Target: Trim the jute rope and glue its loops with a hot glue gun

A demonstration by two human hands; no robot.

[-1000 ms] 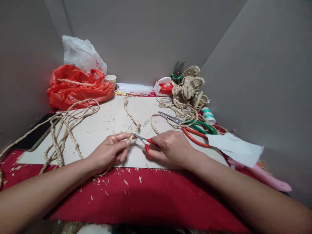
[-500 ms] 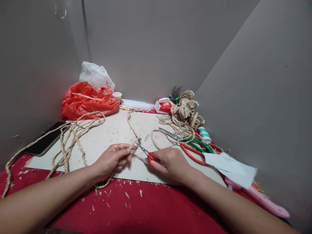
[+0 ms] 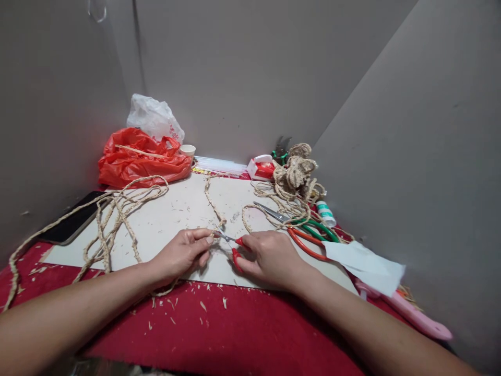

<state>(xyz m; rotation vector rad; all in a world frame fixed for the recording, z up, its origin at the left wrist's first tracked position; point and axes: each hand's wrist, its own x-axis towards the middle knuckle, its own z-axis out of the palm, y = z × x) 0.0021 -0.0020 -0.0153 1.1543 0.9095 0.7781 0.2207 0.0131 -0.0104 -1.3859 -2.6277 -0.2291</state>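
Two hands are at work over one pale board on the red-covered worktop. The left hand pinches one braided cord end between thumb and fingers; most of it is hidden in the grip. The right hand holds one pair of small red-handled scissors, blades parted at the left fingertips. One cord length lies just beyond the blades; whether it joins the pinched end cannot be told. Left of the left hand, cord loops, too tangled to count, cross one dark phone and run partly behind the forearm.

Beyond the right hand lie one pair of large scissors and one coiled cord bundle. To its right, one white sheet partly covers a pink tool. Farther beyond the left hand are two plastic bags, one red and one white, and one cup. Between these and one red-and-white box lie clear sticks, too blurred to count.
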